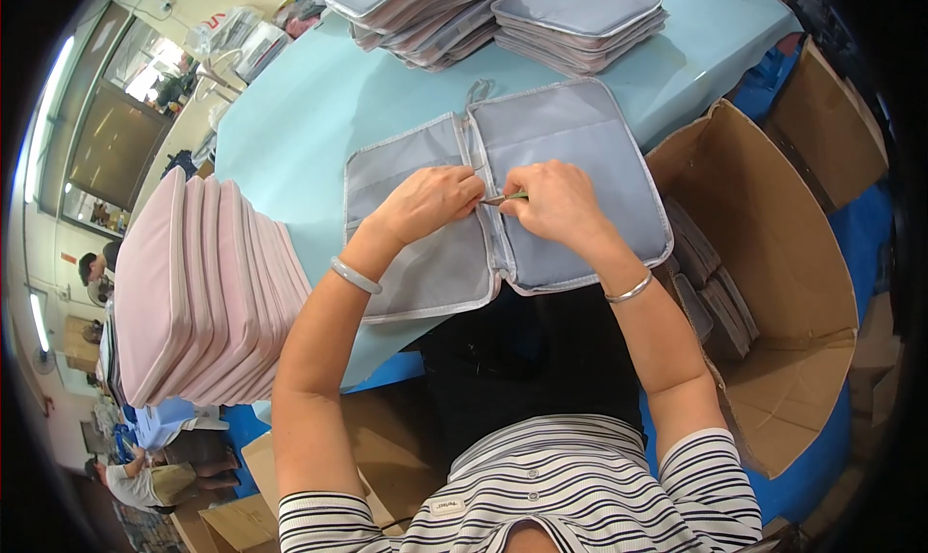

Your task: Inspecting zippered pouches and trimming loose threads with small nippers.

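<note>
An unzipped fabric case (pixel 580 132) lies spread flat on the table in front of me, its grey lining facing up and pale piping around its edges. My left hand (pixel 437 201) is closed in a pinch at the case's middle fold. My right hand (pixel 556 197) grips a small green-handled tool (pixel 517 196). Its thin metal tip points left to the fold, close to my left fingertips. Most of the tool is hidden in my fist, so its exact kind does not show. A grey strap loop (pixel 478 91) sticks out at the fold's far end.
Stacks of grey cases (pixel 580 12) stand at the table's (pixel 300 118) far side. Several pink cases (pixel 227 292) lean in a row at the left. An open cardboard box (pixel 783 311) with grey cases inside stands at the right. Other people (pixel 145 480) are far left.
</note>
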Tool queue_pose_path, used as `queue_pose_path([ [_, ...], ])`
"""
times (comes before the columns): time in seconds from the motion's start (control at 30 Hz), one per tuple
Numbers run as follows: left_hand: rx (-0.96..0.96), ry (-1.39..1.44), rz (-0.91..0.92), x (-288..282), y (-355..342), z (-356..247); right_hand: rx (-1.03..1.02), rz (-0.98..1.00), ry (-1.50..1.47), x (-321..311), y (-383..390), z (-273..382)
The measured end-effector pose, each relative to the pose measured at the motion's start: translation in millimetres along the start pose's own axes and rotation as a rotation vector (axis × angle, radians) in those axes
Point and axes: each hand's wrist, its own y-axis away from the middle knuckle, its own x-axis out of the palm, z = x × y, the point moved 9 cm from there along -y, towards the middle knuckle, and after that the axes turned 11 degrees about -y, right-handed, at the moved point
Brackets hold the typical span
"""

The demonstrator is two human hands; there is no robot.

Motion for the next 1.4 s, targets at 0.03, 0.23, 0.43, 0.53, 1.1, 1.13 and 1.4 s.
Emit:
queue_pose_path([
  [0.03, 0.001, 0.0, 0.0, -0.2, -0.4, -0.1, -0.005, -0.001, 0.001, -0.1, -0.1, -0.9],
  [0.23, -0.058, 0.047, -0.033, -5.3, -0.1, 3.1, -0.013, -0.046, 0.081, -10.9, 4.8, 8.7],
  [0.43, -0.065, 0.065, -0.02, -5.0, -1.0, 4.0, -0.007, -0.036, 0.12, -6.2, 4.0, 11.5],
  [0.53, -0.068, 0.067, -0.013, -4.3, -1.5, 4.3, -0.036, -0.06, 0.09, -4.4, 3.7, 11.4],
  [1.1, -0.085, 0.08, 0.012, -5.3, -1.8, 4.5, -0.043, -0.024, 0.016, -1.5, -3.1, 3.3],
  [1.13, -0.084, 0.08, 0.011, -4.8, -1.9, 4.6, -0.058, -0.021, -0.001, -1.7, -3.0, 2.9],
  [1.4, -0.124, 0.097, -0.072, -9.1, 1.9, 7.1, 0.077, -0.098, -0.212, -32.3, 20.9, -23.8],
])
